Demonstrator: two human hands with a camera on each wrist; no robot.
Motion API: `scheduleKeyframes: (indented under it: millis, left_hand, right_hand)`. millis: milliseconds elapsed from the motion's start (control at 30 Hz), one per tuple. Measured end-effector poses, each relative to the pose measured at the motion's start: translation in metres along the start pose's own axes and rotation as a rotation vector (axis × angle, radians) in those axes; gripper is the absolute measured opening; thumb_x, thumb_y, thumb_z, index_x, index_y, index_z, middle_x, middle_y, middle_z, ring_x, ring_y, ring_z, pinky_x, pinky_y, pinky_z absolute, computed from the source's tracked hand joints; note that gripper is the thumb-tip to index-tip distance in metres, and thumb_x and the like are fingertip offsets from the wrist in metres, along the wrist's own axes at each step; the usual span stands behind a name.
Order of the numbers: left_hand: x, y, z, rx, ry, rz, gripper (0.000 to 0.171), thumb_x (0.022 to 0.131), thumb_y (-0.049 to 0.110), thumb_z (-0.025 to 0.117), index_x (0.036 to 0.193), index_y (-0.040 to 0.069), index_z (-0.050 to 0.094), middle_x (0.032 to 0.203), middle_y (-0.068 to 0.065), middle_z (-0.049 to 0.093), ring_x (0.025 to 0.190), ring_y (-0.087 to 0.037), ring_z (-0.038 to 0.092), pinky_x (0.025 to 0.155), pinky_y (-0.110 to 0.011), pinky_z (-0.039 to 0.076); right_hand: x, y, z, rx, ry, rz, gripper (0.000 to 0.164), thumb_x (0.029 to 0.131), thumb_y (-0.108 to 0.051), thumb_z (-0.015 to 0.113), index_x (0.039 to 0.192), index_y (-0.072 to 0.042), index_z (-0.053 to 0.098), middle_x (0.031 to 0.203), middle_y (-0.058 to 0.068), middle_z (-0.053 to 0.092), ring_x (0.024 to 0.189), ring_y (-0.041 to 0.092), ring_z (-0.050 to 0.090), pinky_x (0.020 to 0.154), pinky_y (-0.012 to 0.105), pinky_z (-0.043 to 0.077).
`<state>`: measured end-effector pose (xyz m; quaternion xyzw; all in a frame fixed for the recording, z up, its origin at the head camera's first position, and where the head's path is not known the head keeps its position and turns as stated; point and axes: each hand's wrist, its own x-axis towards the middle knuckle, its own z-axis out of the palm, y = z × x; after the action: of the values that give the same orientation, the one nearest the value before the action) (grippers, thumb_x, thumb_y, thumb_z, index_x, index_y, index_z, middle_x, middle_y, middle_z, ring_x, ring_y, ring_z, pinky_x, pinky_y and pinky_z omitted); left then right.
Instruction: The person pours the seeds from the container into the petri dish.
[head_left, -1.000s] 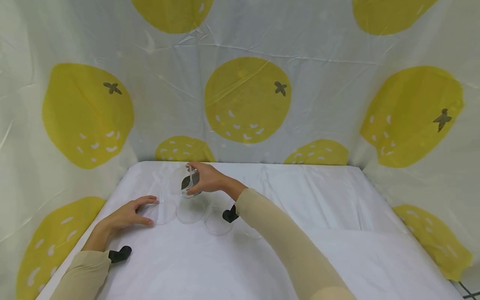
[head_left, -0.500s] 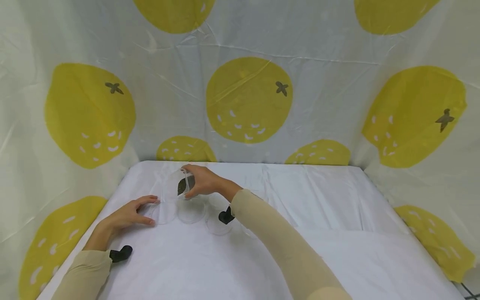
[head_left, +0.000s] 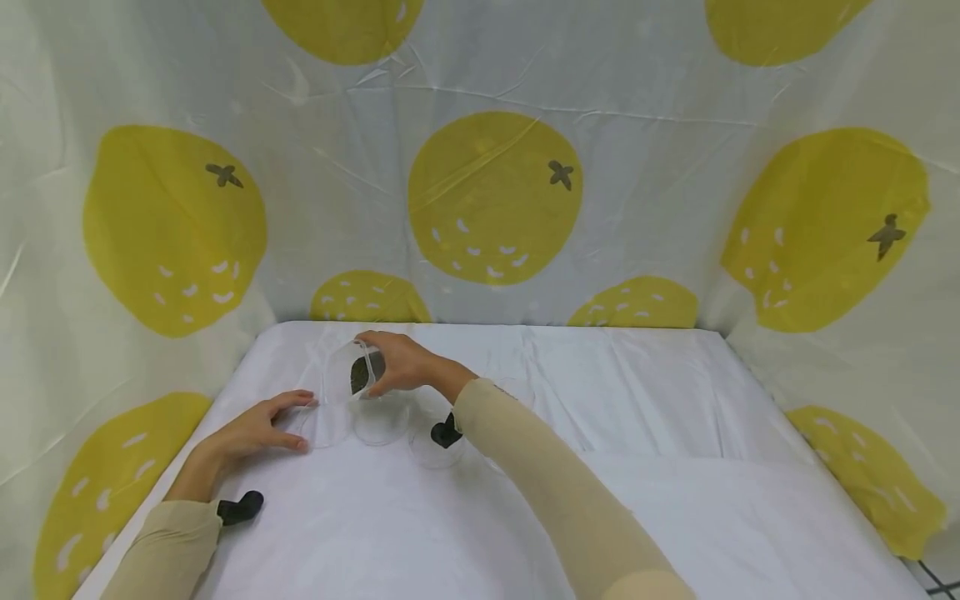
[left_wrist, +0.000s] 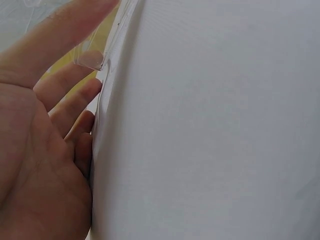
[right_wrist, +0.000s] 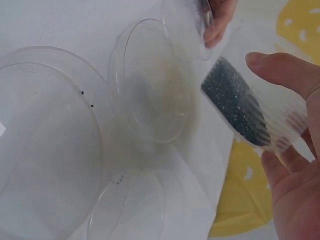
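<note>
In the head view, at the far left of the worktop (head_left: 420, 533), the right hand (head_left: 405, 360) is clamped on a tilted clear cup (head_left: 367, 367); the left hand (head_left: 255, 427) has thumb and fingers apart beside the leftmost clear container (head_left: 330, 427). In the left wrist view, clear plastic (left_wrist: 91, 59) shows between them. In the right wrist view, dark grains (right_wrist: 235, 102) lie along the cup's side.

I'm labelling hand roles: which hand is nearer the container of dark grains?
Right. The right hand grips the container; the left hand is apart from it, beside the leftmost clear dish.
</note>
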<state>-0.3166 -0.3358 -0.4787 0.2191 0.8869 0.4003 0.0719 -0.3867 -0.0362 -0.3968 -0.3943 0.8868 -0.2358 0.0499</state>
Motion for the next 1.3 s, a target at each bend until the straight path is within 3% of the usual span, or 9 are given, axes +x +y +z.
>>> scheduleKeyframes:
  millis: [167, 533, 633, 800, 867, 1300]
  left_hand:
    - [0.001, 0.0, 0.0, 0.005, -0.005, -0.018, 0.072, 0.069, 0.028, 0.082, 0.131, 0.01, 0.05, 0.143, -0.009, 0.036, 0.133, -0.033, 0.02, 0.102, -0.052, 0.016]
    - [0.003, 0.002, 0.0, 0.013, -0.012, 0.0, 0.072, 0.069, 0.027, 0.082, 0.131, 0.009, 0.049, 0.143, -0.01, 0.035, 0.133, -0.035, 0.02, 0.101, -0.058, 0.015]
    - [0.003, 0.002, 0.001, 0.013, -0.007, 0.004, 0.071, 0.069, 0.028, 0.082, 0.13, 0.009, 0.05, 0.143, -0.01, 0.036, 0.132, -0.034, 0.021, 0.102, -0.05, 0.017]
    - [-0.001, 0.002, -0.001, 0.015, 0.0, 0.013, 0.07, 0.069, 0.028, 0.082, 0.129, 0.01, 0.051, 0.142, -0.01, 0.037, 0.132, -0.034, 0.022, 0.096, -0.014, 0.019]
    - [-0.002, 0.001, -0.001, 0.011, 0.0, 0.021, 0.07, 0.07, 0.028, 0.082, 0.129, 0.01, 0.051, 0.142, -0.01, 0.036, 0.132, -0.035, 0.022, 0.091, -0.006, 0.017]
    - [-0.002, 0.005, 0.0, 0.002, -0.002, 0.019, 0.07, 0.07, 0.028, 0.082, 0.13, 0.009, 0.051, 0.143, -0.011, 0.035, 0.133, -0.035, 0.02, 0.089, -0.002, 0.014]
  right_hand:
    - [0.003, 0.0, 0.002, 0.002, -0.007, 0.009, 0.093, 0.067, -0.033, 0.084, 0.143, -0.022, 0.032, 0.141, -0.008, 0.037, 0.126, 0.007, 0.034, 0.101, 0.024, 0.03]
    - [0.006, -0.001, 0.003, -0.059, -0.017, -0.014, 0.092, 0.068, -0.03, 0.083, 0.143, -0.019, 0.032, 0.143, -0.004, 0.036, 0.13, 0.009, 0.031, 0.103, 0.022, 0.025]
    - [0.006, -0.002, 0.005, -0.061, -0.025, -0.017, 0.092, 0.068, -0.029, 0.083, 0.144, -0.02, 0.032, 0.143, -0.005, 0.036, 0.131, 0.008, 0.029, 0.104, 0.022, 0.023]
    - [0.006, -0.007, 0.008, -0.054, -0.043, -0.008, 0.093, 0.069, -0.028, 0.083, 0.145, -0.022, 0.03, 0.144, -0.008, 0.034, 0.131, 0.007, 0.027, 0.105, 0.022, 0.022]
    - [0.007, -0.009, 0.009, -0.058, -0.048, -0.006, 0.093, 0.069, -0.028, 0.083, 0.145, -0.023, 0.029, 0.144, -0.009, 0.033, 0.131, 0.006, 0.026, 0.105, 0.022, 0.022]
    - [0.01, -0.019, 0.015, -0.163, -0.072, -0.015, 0.091, 0.071, -0.029, 0.081, 0.145, -0.024, 0.029, 0.143, -0.009, 0.032, 0.13, 0.005, 0.027, 0.103, 0.02, 0.023]
